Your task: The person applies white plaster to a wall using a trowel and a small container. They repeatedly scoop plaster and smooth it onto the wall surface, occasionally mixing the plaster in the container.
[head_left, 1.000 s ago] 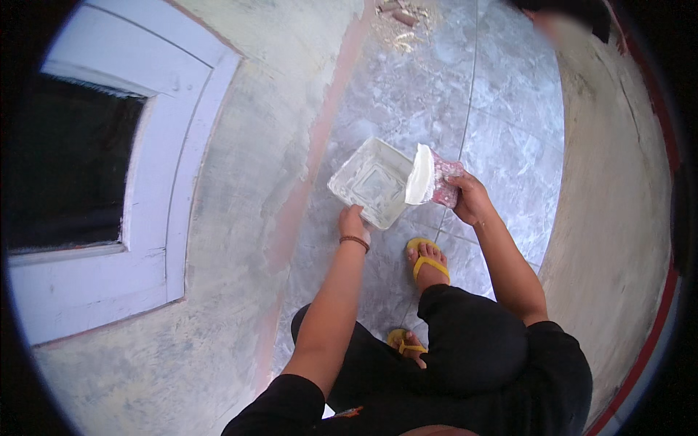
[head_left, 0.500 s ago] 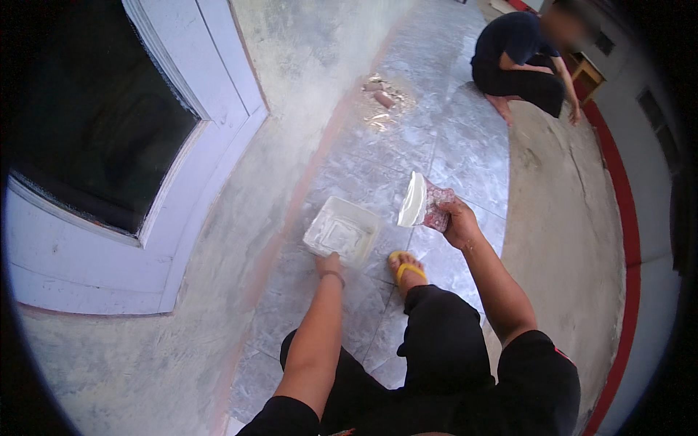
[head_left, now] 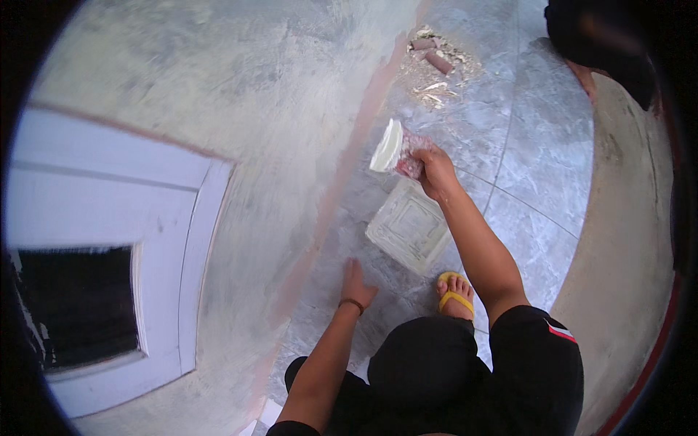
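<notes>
With the right hand [head_left: 434, 168] clamped on a broad white-smeared putty blade [head_left: 387, 146] raised above the square white plastic tray [head_left: 409, 226] on the grey tiled floor [head_left: 538, 167], and the left hand [head_left: 357, 283] flat and spread on that floor, the paste looks liable to drip off the tilted blade onto the tiles.

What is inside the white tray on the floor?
The tray holds only a thin whitish coating over its ribbed bottom. The floor under it is hidden.

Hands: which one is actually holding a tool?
The right hand: it grips a putty scraper with a white-coated blade, raised above the square tray. The left hand holds nothing and rests flat on the tiled floor.
</notes>
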Motion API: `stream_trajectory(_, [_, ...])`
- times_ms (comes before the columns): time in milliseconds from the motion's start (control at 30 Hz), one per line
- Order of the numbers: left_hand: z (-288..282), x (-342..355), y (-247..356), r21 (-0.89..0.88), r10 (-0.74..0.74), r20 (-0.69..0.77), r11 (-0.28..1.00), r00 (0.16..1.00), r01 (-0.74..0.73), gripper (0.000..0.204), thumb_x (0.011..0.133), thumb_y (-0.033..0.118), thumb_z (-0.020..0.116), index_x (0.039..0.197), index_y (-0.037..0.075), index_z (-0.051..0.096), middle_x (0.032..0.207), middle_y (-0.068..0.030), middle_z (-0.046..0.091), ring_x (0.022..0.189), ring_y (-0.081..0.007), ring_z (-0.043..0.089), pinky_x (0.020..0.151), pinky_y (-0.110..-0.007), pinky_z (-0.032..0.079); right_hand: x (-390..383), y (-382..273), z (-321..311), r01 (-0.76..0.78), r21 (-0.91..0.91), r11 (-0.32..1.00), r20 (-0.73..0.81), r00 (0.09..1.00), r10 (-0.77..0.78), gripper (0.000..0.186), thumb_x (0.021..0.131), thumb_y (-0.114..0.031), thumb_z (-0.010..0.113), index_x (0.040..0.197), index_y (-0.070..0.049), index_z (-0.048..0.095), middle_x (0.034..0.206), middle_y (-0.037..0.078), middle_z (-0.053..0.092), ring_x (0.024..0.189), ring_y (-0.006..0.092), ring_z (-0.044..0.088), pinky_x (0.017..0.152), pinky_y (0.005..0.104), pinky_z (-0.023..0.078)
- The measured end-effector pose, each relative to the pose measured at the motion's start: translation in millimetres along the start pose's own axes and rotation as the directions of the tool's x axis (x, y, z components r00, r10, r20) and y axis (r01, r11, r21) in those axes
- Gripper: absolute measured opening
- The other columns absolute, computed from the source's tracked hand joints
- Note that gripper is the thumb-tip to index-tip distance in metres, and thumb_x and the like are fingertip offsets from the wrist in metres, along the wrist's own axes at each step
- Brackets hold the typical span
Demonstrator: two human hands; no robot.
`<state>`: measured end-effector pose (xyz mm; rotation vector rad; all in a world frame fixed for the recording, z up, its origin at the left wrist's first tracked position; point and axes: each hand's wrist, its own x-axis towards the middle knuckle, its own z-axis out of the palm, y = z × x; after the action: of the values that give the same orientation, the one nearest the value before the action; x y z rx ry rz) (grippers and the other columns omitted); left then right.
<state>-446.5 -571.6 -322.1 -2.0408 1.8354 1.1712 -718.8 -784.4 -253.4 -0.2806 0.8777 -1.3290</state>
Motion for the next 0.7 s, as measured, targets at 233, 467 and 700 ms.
stream_trajectory(233, [-12, 63, 54, 0.41, -0.197, 0.096, 0.901, 0.976, 0.141, 0.132, 0.07, 0.044, 0.089, 0.158, -0.008, 0.007, 0.163, -0.0364, 0.0, 0.151, -0.0538, -0.005, 0.125, -0.057, 0.01, 111, 31, 43, 0.321, -0.604, 0.729, -0.019, 0.909, -0.416, 0.03, 0.09, -0.005, 0.057, 0.117, 0.005, 0.063, 0.088, 0.012, 0.071, 0.076, 0.0192, 0.069, 0.068, 0.0341, 0.055])
stream_trajectory(467, [-12, 71, 60, 0.364, -0.245, 0.117, 0.912, 0.962, 0.188, 0.136, 0.067, 0.045, 0.091, 0.159, -0.006, 0.004, 0.164, -0.0346, -0.003, 0.15, -0.0556, -0.01, 0.125, -0.059, 0.003, 111, 28, 132, 0.26, -0.878, 0.402, 0.03, 0.868, -0.495, 0.043, 0.088, -0.01, 0.059, 0.129, 0.002, 0.06, 0.088, 0.028, 0.069, 0.08, 0.0447, 0.068, 0.074, 0.0503, 0.055])
stream_trajectory(700, [-3, 73, 49, 0.436, -0.125, 0.12, 0.898, 0.985, 0.06, 0.133, 0.066, 0.04, 0.093, 0.161, -0.001, 0.01, 0.167, -0.0284, 0.003, 0.149, -0.0555, -0.013, 0.124, -0.061, -0.002, 71, 10, 71, 0.358, -0.729, 0.584, 0.016, 0.861, -0.509, 0.04, 0.089, -0.006, 0.057, 0.128, 0.003, 0.061, 0.084, 0.027, 0.068, 0.076, 0.0437, 0.068, 0.07, 0.0472, 0.054])
